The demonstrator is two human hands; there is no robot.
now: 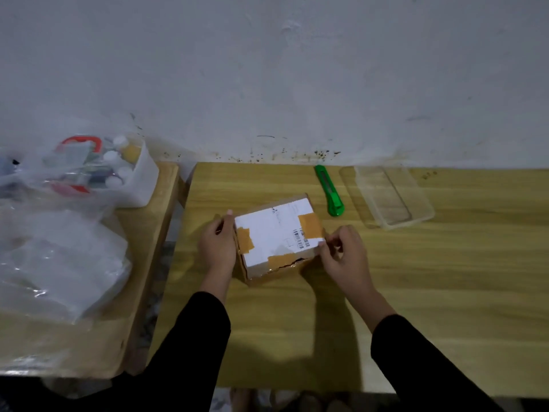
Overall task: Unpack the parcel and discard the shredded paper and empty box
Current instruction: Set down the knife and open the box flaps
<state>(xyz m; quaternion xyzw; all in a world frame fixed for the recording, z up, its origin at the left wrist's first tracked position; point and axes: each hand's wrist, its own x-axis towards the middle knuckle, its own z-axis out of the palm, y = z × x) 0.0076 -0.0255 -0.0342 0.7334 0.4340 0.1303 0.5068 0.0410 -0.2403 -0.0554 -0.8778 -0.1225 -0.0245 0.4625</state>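
A cardboard parcel point(277, 237) lies label-up on a wooden bench point(416, 278), near the middle of its left half. Its long axis runs roughly left to right, the right end turned slightly toward the wall. Brown tape patches cross its white label, and the near edge is torn. The left hand point(215, 245) grips the parcel's left side, its fingers mostly hidden behind the hand. The right hand point(341, 254) pinches at the right edge with curled fingers point(335, 239); blur hides whether they hold tape or card. Beyond lie a green utility knife point(328, 190), pointing toward the wall, and a clear plastic tray point(389, 197). On a second bench point(142, 233) at left, plastic bags point(59, 263) veil a white tub point(139, 185) of hard-to-identify items.
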